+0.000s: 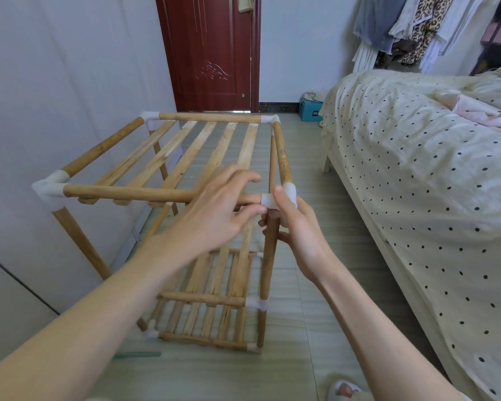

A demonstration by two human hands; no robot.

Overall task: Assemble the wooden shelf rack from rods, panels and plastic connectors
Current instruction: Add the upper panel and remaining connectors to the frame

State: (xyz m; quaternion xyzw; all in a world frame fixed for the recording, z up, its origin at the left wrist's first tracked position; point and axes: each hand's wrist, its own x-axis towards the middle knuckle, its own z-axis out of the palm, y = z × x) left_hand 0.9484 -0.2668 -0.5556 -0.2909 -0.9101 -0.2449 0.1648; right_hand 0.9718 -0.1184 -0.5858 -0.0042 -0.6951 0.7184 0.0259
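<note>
A wooden shelf rack [168, 157] stands on the floor, built from round rods, slatted panels and white plastic connectors. Its top slatted panel [214, 146] sits inside the upper frame. Lower slatted tiers [214, 316] show beneath. My left hand [214, 209] lies over the front top rod [128, 193], fingers spread, thumb by the near right corner connector [275, 199]. My right hand [298, 230] grips the upright rod [268, 270] just under that connector, with its thumb pressed on the white plastic.
A white wall runs along the left, close to the rack. A bed with a dotted cover [417, 183] fills the right side. A dark red door [211, 53] stands behind. A green strip [136, 355] lies on the floor, and a slippered foot [344, 389] shows below.
</note>
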